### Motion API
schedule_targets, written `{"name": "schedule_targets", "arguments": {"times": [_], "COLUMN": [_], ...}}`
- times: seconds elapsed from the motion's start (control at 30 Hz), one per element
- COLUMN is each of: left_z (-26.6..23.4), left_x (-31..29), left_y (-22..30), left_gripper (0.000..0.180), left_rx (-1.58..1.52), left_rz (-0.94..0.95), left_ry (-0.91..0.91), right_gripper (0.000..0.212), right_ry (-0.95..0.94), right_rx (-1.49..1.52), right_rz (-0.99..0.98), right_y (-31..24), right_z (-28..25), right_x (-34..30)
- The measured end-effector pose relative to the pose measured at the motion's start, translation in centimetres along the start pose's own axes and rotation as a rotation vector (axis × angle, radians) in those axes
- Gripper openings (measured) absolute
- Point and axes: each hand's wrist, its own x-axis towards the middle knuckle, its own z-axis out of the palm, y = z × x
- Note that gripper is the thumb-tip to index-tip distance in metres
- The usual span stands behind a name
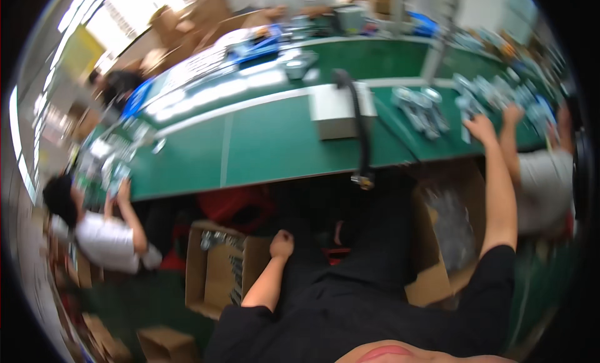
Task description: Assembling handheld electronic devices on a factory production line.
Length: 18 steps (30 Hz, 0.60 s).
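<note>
My right arm stretches to the far right of the green table, where my right hand [482,129] is closed on a pale, clear-wrapped packet [465,116]. Blur hides what the packet holds. Beside it are more shiny, clear-wrapped packets [494,94], and a separate group of silvery packets [420,110] lies to their left. My left hand [282,245] is low by my leg, curled into a fist, with nothing seen in it. Just left of it stands an open cardboard box [203,288] with small metal pieces [222,239] along its inside.
A white box [340,113] and a dark flexible arm [359,125] stand mid-table [262,144]. A second open carton [431,282] with clear plastic bags is below the table at right. One co-worker [112,238] works at the left, another [544,182] close at my right.
</note>
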Motion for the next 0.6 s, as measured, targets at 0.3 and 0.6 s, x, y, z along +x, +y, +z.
{"name": "schedule_targets", "arguments": {"times": [0.3,0.6], "left_z": [-0.9,-0.7], "left_x": [-0.1,1.0], "left_y": [1.5,3.5], "left_gripper": [0.029,0.040], "left_rx": [0.105,0.158], "left_rz": [-0.082,-0.179], "left_ry": [-0.108,-0.193], "right_gripper": [0.046,0.048], "right_ry": [0.002,0.104], "right_rx": [-0.103,1.261], "right_rz": [-0.001,0.147], "right_y": [0.5,4.8], "right_z": [4.7,3.3], "right_x": [6.9,-4.7]}}
